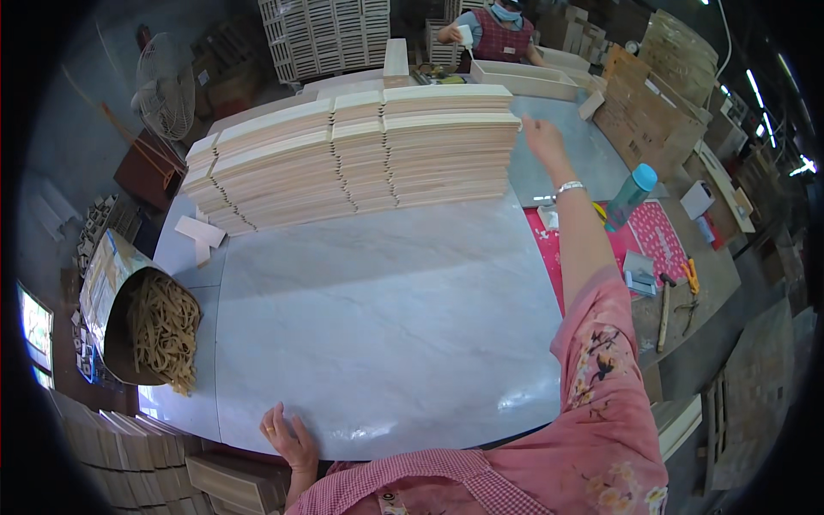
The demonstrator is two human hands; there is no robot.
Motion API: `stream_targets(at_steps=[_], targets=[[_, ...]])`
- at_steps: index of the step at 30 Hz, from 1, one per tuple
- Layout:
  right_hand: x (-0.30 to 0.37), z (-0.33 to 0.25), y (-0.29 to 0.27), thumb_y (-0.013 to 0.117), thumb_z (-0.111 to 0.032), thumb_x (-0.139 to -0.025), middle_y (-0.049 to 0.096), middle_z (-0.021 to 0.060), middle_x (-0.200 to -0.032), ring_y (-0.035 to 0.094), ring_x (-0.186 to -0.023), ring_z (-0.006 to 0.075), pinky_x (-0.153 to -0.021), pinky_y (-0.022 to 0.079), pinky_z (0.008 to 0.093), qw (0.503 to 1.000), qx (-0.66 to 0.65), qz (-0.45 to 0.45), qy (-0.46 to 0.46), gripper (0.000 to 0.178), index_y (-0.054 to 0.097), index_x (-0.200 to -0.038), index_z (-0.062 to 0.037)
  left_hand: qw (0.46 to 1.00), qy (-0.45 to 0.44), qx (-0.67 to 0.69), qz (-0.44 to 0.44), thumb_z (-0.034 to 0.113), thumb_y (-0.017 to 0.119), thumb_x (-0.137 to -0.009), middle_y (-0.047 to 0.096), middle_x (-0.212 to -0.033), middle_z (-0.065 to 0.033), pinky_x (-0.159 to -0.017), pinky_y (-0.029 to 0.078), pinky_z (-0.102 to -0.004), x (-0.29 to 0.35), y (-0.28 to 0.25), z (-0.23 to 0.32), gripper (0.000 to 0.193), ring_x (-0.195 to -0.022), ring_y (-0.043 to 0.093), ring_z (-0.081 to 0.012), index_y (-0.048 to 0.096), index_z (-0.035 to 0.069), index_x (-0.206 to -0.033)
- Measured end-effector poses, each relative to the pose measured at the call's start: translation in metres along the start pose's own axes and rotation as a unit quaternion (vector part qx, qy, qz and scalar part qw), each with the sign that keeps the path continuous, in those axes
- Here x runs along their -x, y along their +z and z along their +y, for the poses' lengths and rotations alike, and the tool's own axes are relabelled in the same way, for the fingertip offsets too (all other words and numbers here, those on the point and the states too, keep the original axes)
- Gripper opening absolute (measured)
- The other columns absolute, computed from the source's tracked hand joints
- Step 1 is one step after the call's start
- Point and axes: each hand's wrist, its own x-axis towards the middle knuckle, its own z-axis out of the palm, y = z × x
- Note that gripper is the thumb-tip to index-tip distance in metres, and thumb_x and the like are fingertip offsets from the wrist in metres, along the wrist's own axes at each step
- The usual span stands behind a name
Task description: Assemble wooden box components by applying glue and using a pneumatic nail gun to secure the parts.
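Resting my left hand, fingers apart, on the near edge of the tabletop, perhaps for support, I hold my right hand at the right end of the far board stack, its grip unclear from afar.

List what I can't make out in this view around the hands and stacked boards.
- Head view: right hand, fingertips too small to tell whether they touch the stacked boards.
- Head view: the stack's far side, hidden by its own front and top.
- Head view: left forearm, cut off by the lower edge.
- Head view: the container's bottom, hidden by curled strips.
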Motion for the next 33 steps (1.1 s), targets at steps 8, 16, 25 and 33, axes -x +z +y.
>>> stream_targets(at_steps=[8,16,25,33], targets=[[-0.042,-0.02,0.025,0.056,-0.047,-0.092,0.072,0.0229,-0.087,0.068,-0.073,0.0354,-0.068,0.054,0.0402,0.994,-0.007,-0.069,0.088,0.058,0.072,-0.09,0.0082,0.999,-0.038,-0.011,-0.031,0.005,0.062,-0.087,0.056,-0.121,-0.0193,-0.097,0.044,-0.0454,-0.005,-0.001,0.006,0.043,-0.108,0.051,-0.0362,0.058,-0.001,-0.13],[-0.046,-0.023,0.013,0.054,-0.051,-0.091,0.069,0.018,-0.079,0.059,-0.059,0.0279,-0.055,0.05,0.035,0.993,-0.057,-0.017,0.099,0.06,0.07,-0.087,0.006,0.999,0.01,-0.033,-0.034,0.004,0.064,-0.085,0.057,-0.123,-0.0196,-0.098,0.044,-0.0453,-0.019,-0.006,0.024,0.044,-0.11,0.053,-0.0372,0.058,-0.001,-0.128],[0.068,-0.012,-0.014,0.056,-0.055,-0.091,0.061,0.0111,-0.072,0.055,-0.059,0.023,-0.048,0.047,0.0345,0.955,-0.235,0.013,0.181,0.061,0.069,-0.087,0.005,0.652,-0.378,0.642,-0.14,0.058,0.068,-0.092,0.04,-0.148,-0.0307,-0.112,0.039,-0.0514,-0.316,0.082,0.076,0.095,-0.139,0.044,-0.0406,0.033,-0.009,-0.15],[0.208,0.008,-0.009,0.053,-0.045,-0.099,0.068,0.0186,-0.078,0.062,-0.068,0.0303,-0.068,0.051,0.0407,0.972,-0.205,0.085,0.076,0.054,0.066,-0.092,0.0072,0.528,-0.397,0.735,-0.152,0.002,0.069,-0.091,0.063,-0.107,-0.0209,-0.086,0.06,-0.0442,-0.427,0.121,0.031,0.04,-0.096,0.065,-0.0302,0.051,-0.009,-0.125]])
